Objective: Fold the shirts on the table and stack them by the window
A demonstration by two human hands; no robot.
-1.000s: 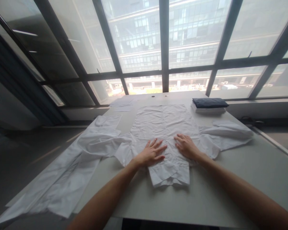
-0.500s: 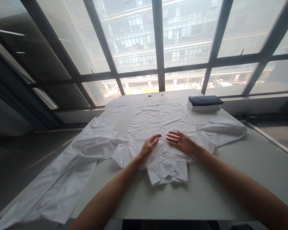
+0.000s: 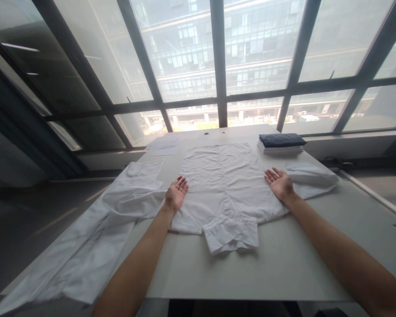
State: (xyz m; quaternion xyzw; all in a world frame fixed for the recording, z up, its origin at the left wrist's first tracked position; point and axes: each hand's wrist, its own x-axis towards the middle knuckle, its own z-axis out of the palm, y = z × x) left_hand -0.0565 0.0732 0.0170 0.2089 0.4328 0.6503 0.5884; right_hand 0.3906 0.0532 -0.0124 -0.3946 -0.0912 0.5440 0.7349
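A white shirt (image 3: 222,176) lies spread on the table with its collar (image 3: 231,233) toward me and its sleeves out to both sides. My left hand (image 3: 177,193) is at the shirt's left side edge, palm turned up and fingers stretched out. At the opposite edge, close to the right sleeve (image 3: 313,180), my right hand (image 3: 280,182) is also palm up with fingers apart. Neither hand holds anything. Whether the backs of the hands press on the cloth, I cannot tell. Wrinkles run across the shirt's body.
More white cloth (image 3: 82,246) lies along the table's left side and hangs over its front edge. A folded stack topped with dark blue cloth (image 3: 281,140) sits at the back right. White sheets (image 3: 165,144) lie at the back left. Windows (image 3: 186,53) rise behind the table (image 3: 284,264).
My hands have moved apart from the shirt's middle out to its two side edges, turning palm up. The cloth near the shoulders lies flatter and wider.
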